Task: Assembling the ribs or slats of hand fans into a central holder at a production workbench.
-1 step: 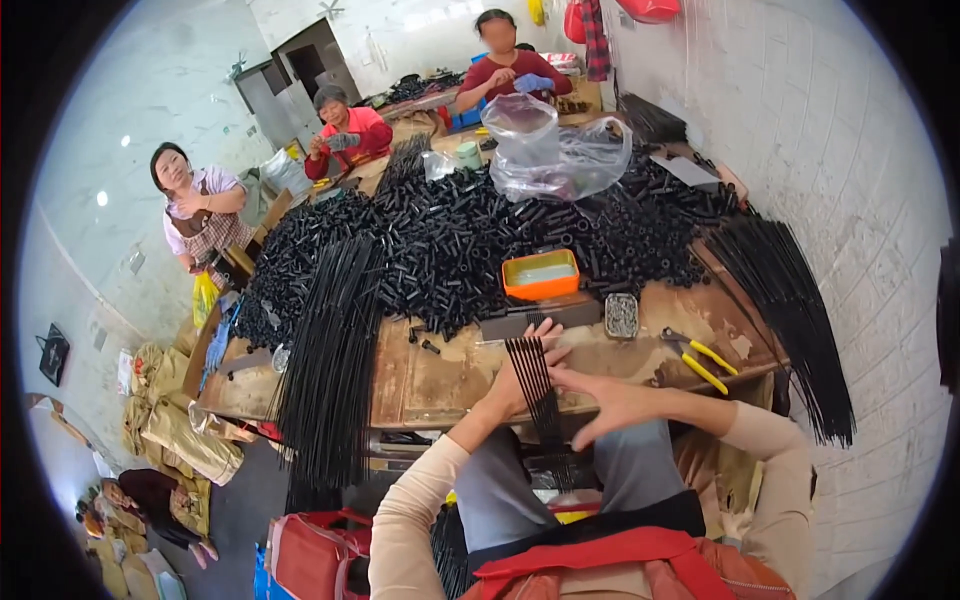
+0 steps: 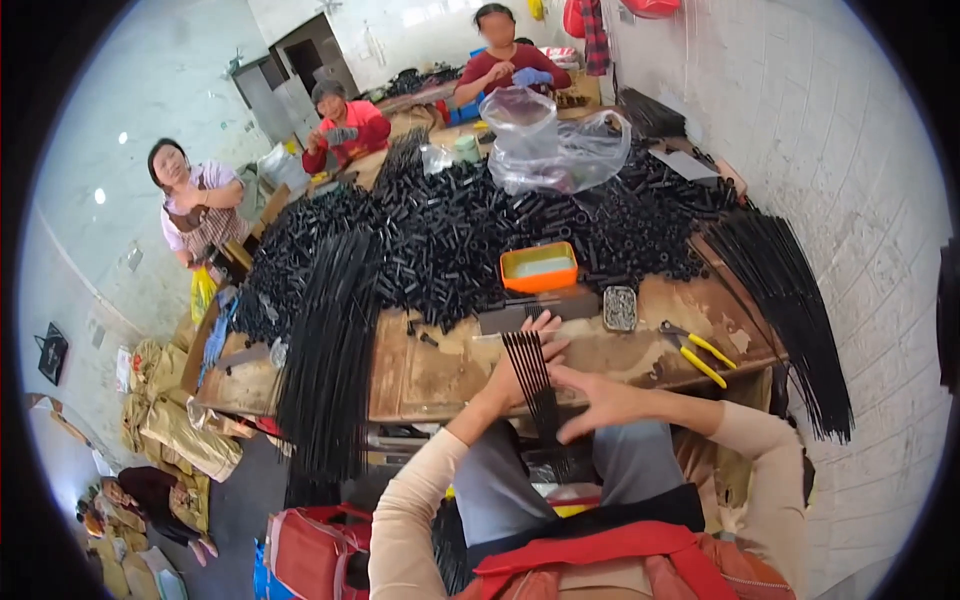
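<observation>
A fanned bundle of thin black rods (image 2: 537, 385) slants across my left hand (image 2: 508, 385) at the table's front edge, its lower ends hanging between my knees. The left fingers reach out behind the rods, and that hand bears the bundle. Beside it on the right, my right hand (image 2: 610, 402) has thumb and fingers spread, with fingertips close to the rods; whether they touch is unclear. Just beyond my hands lies a dark grey bar-shaped block (image 2: 500, 321). Behind it stands an orange tray (image 2: 540, 268) with pale contents. A small clear box of tiny metal pieces (image 2: 619, 309) sits to the right.
Yellow-handled pliers (image 2: 703, 355) lie on the wooden table (image 2: 430, 385). Black tubular parts (image 2: 430, 245) are heaped across its far half, under a clear plastic bag (image 2: 560, 150). Long rod bundles overhang at left (image 2: 325, 370) and right (image 2: 790, 320). Several people are nearby.
The rod bundle and both hands have shifted very slightly to the left and up. The person standing at the far left has turned the head a little.
</observation>
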The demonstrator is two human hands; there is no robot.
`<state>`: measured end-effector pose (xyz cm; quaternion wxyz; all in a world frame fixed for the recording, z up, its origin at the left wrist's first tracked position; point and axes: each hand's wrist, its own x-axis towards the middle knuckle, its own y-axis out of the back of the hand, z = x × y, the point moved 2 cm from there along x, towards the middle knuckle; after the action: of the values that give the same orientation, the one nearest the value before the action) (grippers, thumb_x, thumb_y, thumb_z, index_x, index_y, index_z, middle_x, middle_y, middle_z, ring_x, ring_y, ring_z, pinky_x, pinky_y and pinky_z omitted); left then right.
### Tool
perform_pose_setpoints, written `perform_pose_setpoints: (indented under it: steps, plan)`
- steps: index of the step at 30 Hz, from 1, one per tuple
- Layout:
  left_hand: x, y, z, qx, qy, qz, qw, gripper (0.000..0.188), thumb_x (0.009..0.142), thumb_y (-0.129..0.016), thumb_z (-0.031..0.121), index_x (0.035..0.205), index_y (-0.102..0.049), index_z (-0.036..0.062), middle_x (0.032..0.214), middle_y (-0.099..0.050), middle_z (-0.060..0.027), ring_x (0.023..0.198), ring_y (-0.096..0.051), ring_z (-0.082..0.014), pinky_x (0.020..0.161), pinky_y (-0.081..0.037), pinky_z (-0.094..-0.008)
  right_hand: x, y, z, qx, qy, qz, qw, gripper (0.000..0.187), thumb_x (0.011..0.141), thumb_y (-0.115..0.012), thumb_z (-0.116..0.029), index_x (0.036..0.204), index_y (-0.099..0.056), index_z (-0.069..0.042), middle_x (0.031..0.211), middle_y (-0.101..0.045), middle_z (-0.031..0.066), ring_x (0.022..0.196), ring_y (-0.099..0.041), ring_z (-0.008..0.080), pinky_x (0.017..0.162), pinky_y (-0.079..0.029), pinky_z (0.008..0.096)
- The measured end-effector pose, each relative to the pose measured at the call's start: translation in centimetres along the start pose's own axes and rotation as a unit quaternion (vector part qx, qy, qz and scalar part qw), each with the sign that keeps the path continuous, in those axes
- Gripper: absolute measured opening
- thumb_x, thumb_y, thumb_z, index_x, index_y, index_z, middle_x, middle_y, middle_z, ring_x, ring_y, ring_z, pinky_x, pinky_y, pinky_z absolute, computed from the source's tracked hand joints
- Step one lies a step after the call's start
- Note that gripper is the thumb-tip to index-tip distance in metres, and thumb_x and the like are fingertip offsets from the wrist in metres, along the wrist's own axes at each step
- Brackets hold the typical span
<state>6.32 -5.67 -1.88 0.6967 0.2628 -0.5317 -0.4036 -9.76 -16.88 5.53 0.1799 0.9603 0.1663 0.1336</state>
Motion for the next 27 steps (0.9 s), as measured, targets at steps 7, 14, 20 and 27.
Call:
perform_pose_setpoints:
  steps: [7, 14, 20, 27]
  plan:
    - [1.7, 0.0, -1.8, 0.028, -0.083, -0.007, 0.996, 0.035, 0.088, -0.061, 0.022, 0.119, -0.061, 0.0058, 0.139, -0.048, -0.0185, 0.138, -0.033, -0.0385, 0.114, -0.021, -0.0535, 1.1, -1.8, 1.4, -0.008, -0.064, 0.053, 0.996, 0.024, 0.098, -0.052, -0.022, 0.1, -0.065, -0.002, 0.091, -0.068, 0.0066, 0.089, -0.061, 0.0161, 0.086, -0.047, 0.0316]
    - [6.1, 5.3, 0.6, -0.51, 0.14, 0.075, 0.845, 0.081, 0.096, -0.016, 0.068, 0.113, -0.059, 0.0006, 0.094, -0.069, -0.0158, 0.091, -0.066, -0.0228, 0.087, -0.05, -0.0336, 9.0, 9.5, -14.3, 0.128, 0.009, 0.118, 0.985, 0.023, 0.096, -0.058, -0.024, 0.104, -0.059, -0.002, 0.094, -0.069, 0.0119, 0.084, -0.068, 0.0187, 0.074, -0.056, 0.0298]
    - [2.3, 7.6, 18.2, -0.662, 0.191, -0.036, 0.724, 0.051, 0.098, -0.046, 0.046, 0.117, -0.05, -0.001, 0.074, -0.059, -0.009, 0.072, -0.062, -0.0215, 0.075, -0.054, -0.0376, 7.3, 13.6, -20.0, 0.037, 0.014, 0.098, 0.994, 0.028, 0.095, -0.06, -0.026, 0.111, -0.056, -0.003, 0.102, -0.068, 0.0135, 0.096, -0.068, 0.0203, 0.089, -0.055, 0.0338]
    - [-0.7, 5.8, 21.3, -0.56, 0.245, 0.043, 0.79, 0.038, 0.104, -0.042, 0.034, 0.076, -0.048, 0.0088, 0.065, -0.045, 0.0018, 0.063, -0.047, -0.0108, 0.062, -0.042, -0.0265, 1.4, 9.0, -23.0, -0.298, 0.001, 0.212, 0.931, 0.052, 0.084, -0.072, -0.03, 0.124, -0.053, -0.003, 0.133, -0.054, 0.0109, 0.125, -0.051, 0.0235, 0.102, -0.043, 0.0406]
